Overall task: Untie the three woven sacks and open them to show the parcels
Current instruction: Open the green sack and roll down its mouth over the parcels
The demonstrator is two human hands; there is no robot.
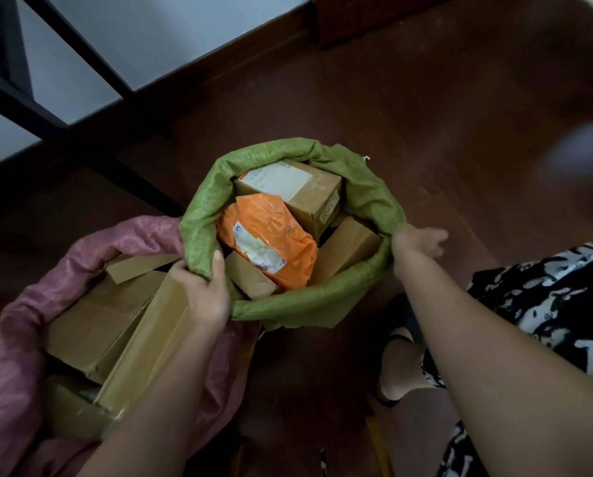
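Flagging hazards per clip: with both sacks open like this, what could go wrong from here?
1. The orange parcel lies heaped near the green sack rim; tugging by the left hand and right hand might tip it out.
2. The pink sack leans unheld; its boxes could slide out.

Pink sack (pixel 16 339) cut off at left edge, parcel labels (pixel 274 179) unreadable (blurred)

Under me is a dark reddish-brown wooden floor (pixel 426 115). On it stand my green woven sack (pixel 364 197) and, touching its left side, my pink woven sack (pixel 16 339), both open-mouthed.
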